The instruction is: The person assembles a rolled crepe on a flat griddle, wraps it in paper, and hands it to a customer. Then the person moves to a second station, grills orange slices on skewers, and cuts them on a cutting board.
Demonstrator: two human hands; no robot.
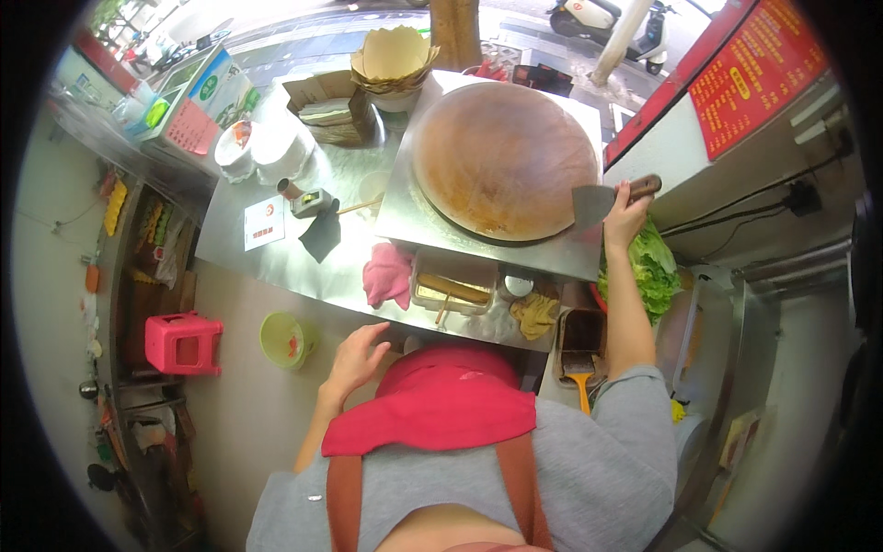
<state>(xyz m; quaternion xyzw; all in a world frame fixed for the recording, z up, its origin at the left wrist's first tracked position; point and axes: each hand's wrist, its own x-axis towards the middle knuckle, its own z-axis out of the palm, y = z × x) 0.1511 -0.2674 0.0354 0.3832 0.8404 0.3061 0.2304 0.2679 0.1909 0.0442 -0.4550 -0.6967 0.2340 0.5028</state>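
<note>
My right hand [626, 219] grips the wooden handle of a wide metal scraper [592, 207], whose blade lies at the right rim of a large round griddle plate [507, 159]. The plate's surface is brown. My left hand [357, 359] hangs in front of the counter edge with its fingers apart and nothing in it. Nearest to it on the counter is a pink cloth [388, 276]. Beside the cloth, a rectangular container [454, 259] holds a wooden crêpe spreader [452, 288]. A yellowish cloth [534, 316] lies farther right, below a small round container [517, 286].
Leafy lettuce [645, 269] sits just right of the griddle, by my right forearm. Below it, an orange-handled brush [581, 386] rests in a dark sauce tray [581, 331]. Paper bags [331, 114] and a stack of paper bowls [394, 58] stand at the back. A pink stool [183, 343] is on the floor.
</note>
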